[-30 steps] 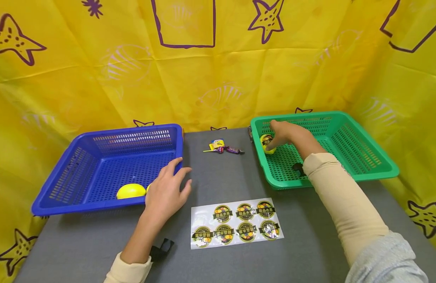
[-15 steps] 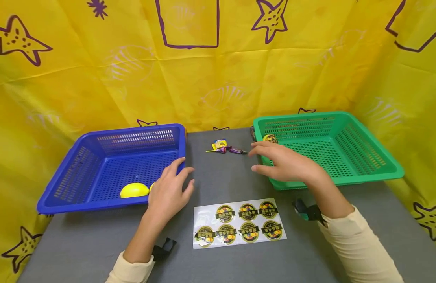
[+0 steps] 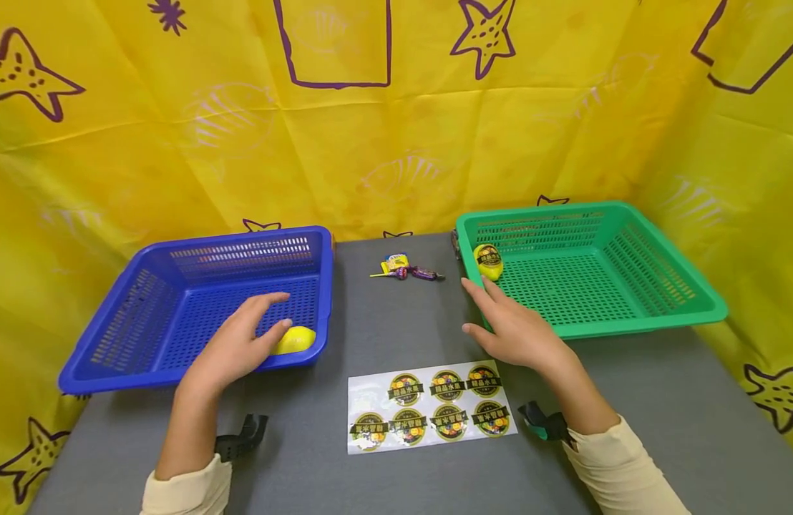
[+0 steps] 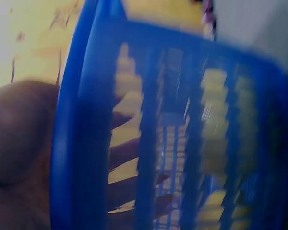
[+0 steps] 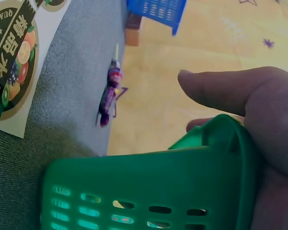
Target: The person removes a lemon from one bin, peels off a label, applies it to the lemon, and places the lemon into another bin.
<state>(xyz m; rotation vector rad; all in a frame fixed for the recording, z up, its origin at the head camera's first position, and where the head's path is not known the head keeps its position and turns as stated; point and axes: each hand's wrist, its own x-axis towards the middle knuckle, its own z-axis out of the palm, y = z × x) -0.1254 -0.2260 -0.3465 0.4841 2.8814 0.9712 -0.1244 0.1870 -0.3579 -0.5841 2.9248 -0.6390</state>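
One yellow lemon bearing a round sticker already lies in the near-left corner of the green basket, so that fruit looks finished; judging by the layout, the plain lemon in the blue basket is the one left to label and move across, and the sticker sheet on the grey worktop holds six labels. The left hand reaches into the blue basket with its fingers bent round the lemon, touching it, though a firm hold cannot be told. The right hand rests with relaxed fingers on the near rim of the green basket and holds nothing. Compared with a second ago, the right hand has let go of the stickered lemon and drawn back from inside the green basket to its rim, while the left hand has moved from the blue basket's corner into it, and the plain lemon now sits further right. Wrapped sweets lie between the baskets.
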